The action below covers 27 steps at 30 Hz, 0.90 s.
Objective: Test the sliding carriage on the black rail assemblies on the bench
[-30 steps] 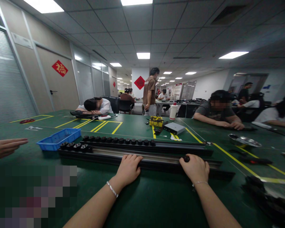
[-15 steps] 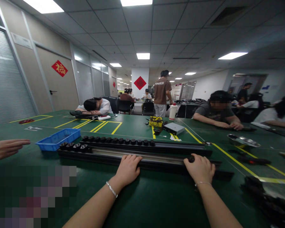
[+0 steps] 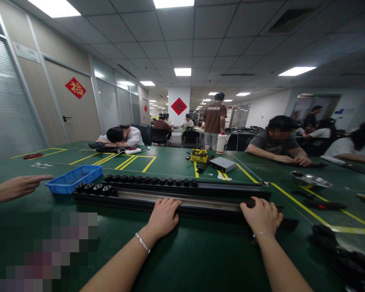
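Where four blocks (image 3: 97, 188) end, one rail (image 3: 134, 197) continues; two hands (image 3: 164, 217) touch it.

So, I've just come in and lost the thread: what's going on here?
The person's left hand rests on the near black rail, while the right hand holds a small black piece toward its right end. More black pieces sit at its left end. Behind lies a second rail carrying a row of them. A co-worker's hand points near the blue tray.
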### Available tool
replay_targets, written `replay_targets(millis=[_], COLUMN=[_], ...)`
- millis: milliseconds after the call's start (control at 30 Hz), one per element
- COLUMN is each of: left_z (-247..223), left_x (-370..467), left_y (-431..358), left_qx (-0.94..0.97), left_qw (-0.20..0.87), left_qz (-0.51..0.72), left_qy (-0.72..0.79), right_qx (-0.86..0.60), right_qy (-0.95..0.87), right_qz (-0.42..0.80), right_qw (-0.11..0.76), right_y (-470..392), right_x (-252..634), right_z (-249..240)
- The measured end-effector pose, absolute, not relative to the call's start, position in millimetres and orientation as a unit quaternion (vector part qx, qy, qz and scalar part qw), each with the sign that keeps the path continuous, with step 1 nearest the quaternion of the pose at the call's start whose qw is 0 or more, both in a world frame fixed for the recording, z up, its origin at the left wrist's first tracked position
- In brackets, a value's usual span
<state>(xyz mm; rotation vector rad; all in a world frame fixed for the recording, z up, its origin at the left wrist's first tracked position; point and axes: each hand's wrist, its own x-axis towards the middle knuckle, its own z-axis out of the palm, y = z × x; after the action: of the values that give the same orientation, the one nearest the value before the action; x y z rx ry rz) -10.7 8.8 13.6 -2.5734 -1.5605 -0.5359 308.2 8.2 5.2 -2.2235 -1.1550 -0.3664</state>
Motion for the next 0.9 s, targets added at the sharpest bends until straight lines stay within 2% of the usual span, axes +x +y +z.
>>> replay_targets(millis=[733,900], left_z=[14,15], left_x=[-11,-11], left_y=[8,8], left_qx=[-0.841,-0.842], left_qw=[0.040,0.036], left_qz=[-0.179,-0.183], left_qy=[-0.508,-0.506], right_qx=[-0.868,-0.879], right_qy=[-0.313,-0.298], right_qz=[-0.094,-0.063], right_qw=[0.374,0.367], right_y=[7,5], right_x=[363,376], right_z=[-7,-1])
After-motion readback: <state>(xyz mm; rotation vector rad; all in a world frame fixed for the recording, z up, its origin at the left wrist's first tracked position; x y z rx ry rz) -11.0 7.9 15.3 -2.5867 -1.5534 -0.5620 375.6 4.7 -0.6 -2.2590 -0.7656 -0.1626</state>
